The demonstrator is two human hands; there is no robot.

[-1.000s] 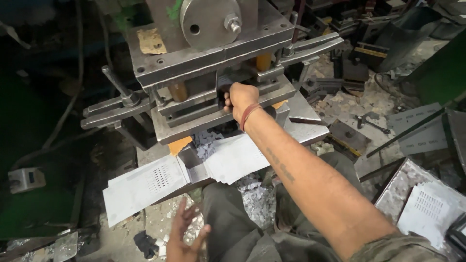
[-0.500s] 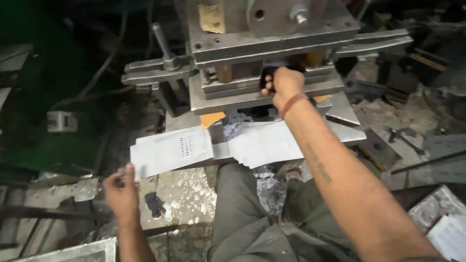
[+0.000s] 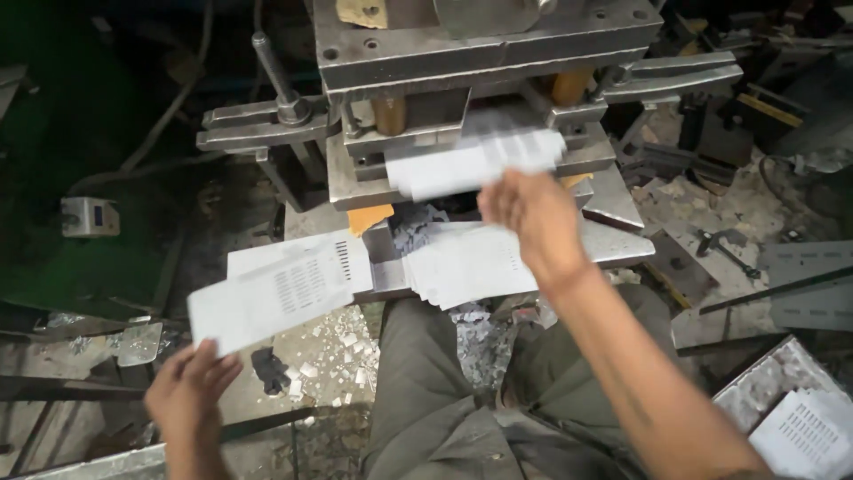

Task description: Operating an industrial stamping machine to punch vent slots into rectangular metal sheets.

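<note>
A steel punch press (image 3: pixel 480 53) fills the top middle of the head view. My right hand (image 3: pixel 531 224) holds a thin white sheet (image 3: pixel 471 164), blurred by motion, just in front of the press's die opening. My left hand (image 3: pixel 188 393) sits low at the left and grips the corner of a white perforated sheet (image 3: pixel 271 302), lifted off the left stack. A second stack of white sheets (image 3: pixel 466 262) rests on the press's front ledge under my right wrist. My legs in olive trousers (image 3: pixel 426 391) are below.
Punched metal scrap (image 3: pixel 333 347) litters the floor between my knees and the press. A lever arm (image 3: pixel 267 120) sticks out at the press's left. More perforated sheets lie in a tray (image 3: pixel 804 427) at the bottom right. Metal tools and plates (image 3: pixel 711 249) crowd the right.
My right hand has come out of the press opening with a white sheet. My left hand has risen from the floor and taken hold of a perforated sheet on the left.
</note>
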